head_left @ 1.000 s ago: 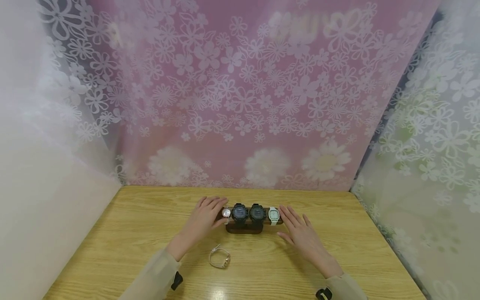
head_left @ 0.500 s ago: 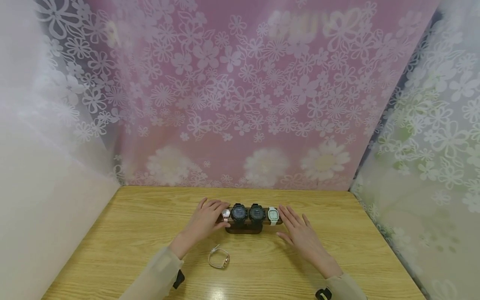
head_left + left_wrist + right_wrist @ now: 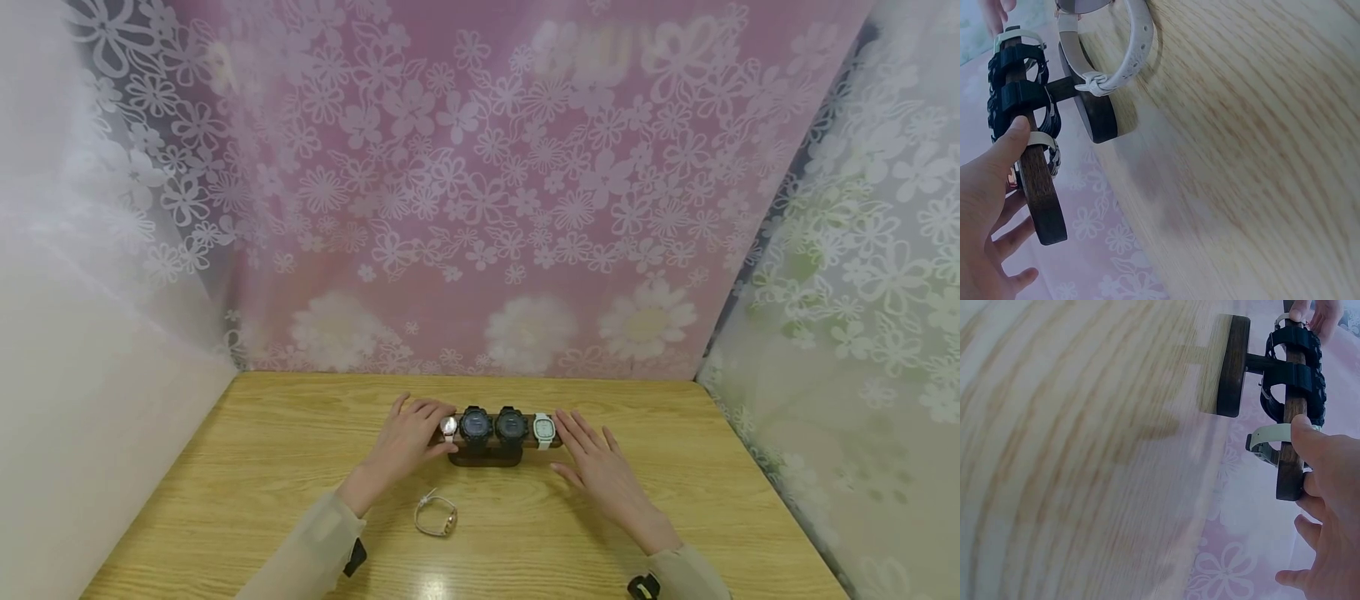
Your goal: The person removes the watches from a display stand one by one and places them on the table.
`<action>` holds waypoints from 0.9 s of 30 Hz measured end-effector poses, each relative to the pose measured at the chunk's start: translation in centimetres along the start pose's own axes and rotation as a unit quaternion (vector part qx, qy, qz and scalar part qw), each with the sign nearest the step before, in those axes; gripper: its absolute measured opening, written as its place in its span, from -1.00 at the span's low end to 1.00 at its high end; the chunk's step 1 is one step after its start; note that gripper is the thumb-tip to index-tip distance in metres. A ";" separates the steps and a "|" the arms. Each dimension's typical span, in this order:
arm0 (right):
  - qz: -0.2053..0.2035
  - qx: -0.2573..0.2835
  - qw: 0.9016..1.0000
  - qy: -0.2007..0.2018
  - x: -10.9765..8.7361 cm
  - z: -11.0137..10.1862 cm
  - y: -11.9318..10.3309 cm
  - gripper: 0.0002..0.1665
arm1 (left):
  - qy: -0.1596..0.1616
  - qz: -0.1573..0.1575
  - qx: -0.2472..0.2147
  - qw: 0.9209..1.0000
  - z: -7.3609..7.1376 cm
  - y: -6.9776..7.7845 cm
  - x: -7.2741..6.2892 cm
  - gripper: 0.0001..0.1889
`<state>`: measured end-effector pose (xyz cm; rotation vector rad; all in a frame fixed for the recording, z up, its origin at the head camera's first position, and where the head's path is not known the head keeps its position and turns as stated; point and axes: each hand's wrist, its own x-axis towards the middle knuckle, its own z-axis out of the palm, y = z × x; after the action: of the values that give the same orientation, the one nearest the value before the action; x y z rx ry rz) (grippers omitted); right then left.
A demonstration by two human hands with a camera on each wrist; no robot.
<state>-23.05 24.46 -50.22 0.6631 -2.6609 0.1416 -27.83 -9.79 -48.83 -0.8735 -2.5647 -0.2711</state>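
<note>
A dark wooden watch stand carries a small pale-strapped watch, two black sports watches and a white square-faced watch along its bar. My left hand holds the bar's left end by the small watch, thumb in front and fingers behind. At the other end my right hand lies beside the white watch, its fingers nearly straight. In the head view its thumb is apart from the bar; in the right wrist view the thumb overlaps the white strap, so contact there is unclear.
A loose watch with a thin pale strap lies on the wooden table, in front of the stand and nearer the left forearm. A pink flowered curtain hangs behind the table's far edge, with pale sheets at both sides.
My left hand has shifted slightly and its thumb has come in closer to the bar by the small watch. The right hand, the stand and the loose watch stay practically as they were.
</note>
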 end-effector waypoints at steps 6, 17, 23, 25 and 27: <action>0.004 0.001 1.000 -0.005 0.1 0.0 0.0 -0.08 | 0.003 -0.005 0.012 1.000 -0.3 0.1 0.0 -0.36; -0.001 -0.007 1.000 0.001 0.0 0.0 0.1 -0.06 | 0.001 -0.008 0.000 1.000 -0.4 -0.7 -0.3 -0.37; -0.003 -0.008 1.000 0.009 -0.1 0.0 0.1 -0.06 | 0.007 -0.006 -0.001 1.000 -0.6 -1.3 -0.7 -0.38; -0.003 -0.008 1.000 0.010 -0.1 0.0 0.1 -0.05 | 0.012 -0.002 0.001 1.000 -0.7 -1.6 -0.9 -0.37; -0.004 -0.009 1.000 0.011 -0.1 0.1 0.1 -0.05 | 0.015 0.000 0.002 1.000 -0.8 -1.9 -1.1 -0.37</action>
<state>-23.06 24.59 -50.31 0.6624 -2.6353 0.1223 -27.92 -12.09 -48.72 -0.8626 -2.5359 -0.2772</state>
